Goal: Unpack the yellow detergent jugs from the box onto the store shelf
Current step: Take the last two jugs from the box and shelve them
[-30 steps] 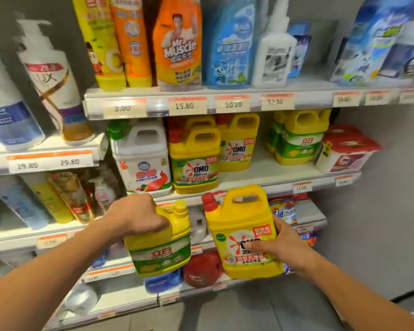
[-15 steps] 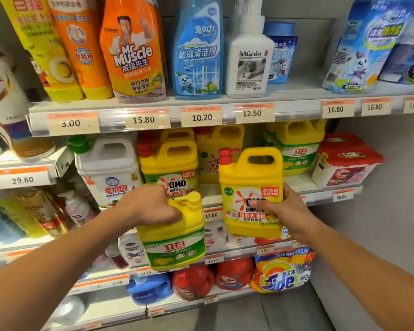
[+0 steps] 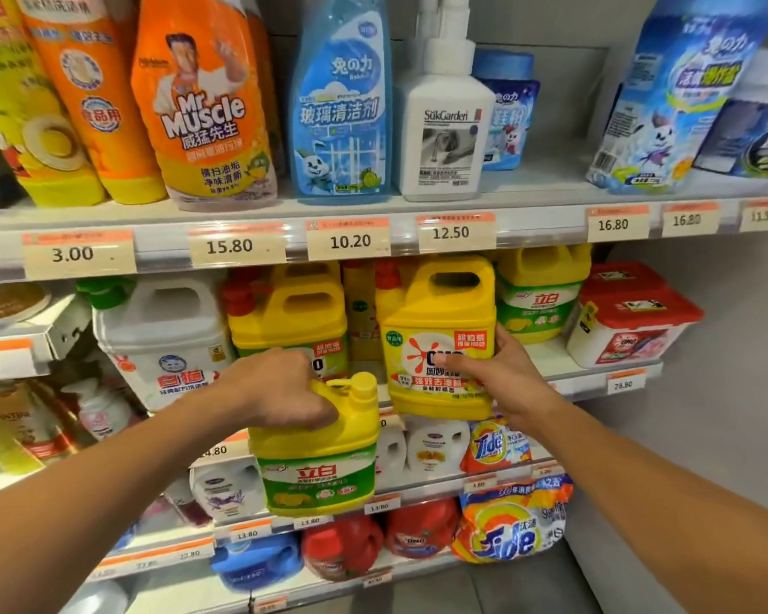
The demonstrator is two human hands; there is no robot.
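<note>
My right hand (image 3: 493,370) grips the lower right side of a yellow OMO jug (image 3: 440,330) with a red cap, held at the front edge of the middle shelf (image 3: 568,378), between another yellow OMO jug (image 3: 293,312) and a yellow jug with a green label (image 3: 542,294). My left hand (image 3: 280,387) grips the handle of a yellow jug with a green label and yellow cap (image 3: 320,458), hanging in front of the lower shelves. The box is out of view.
A white jug (image 3: 160,339) stands left of the OMO jugs, a red-lidded tub (image 3: 630,321) at the right. Spray bottles and pouches fill the top shelf (image 3: 373,206). Tide bags (image 3: 511,520) and red bottles sit below.
My right hand has lifted the OMO jug up and in to the middle shelf's front edge. My left hand with the green-labelled jug rose slightly. The camera moved closer.
</note>
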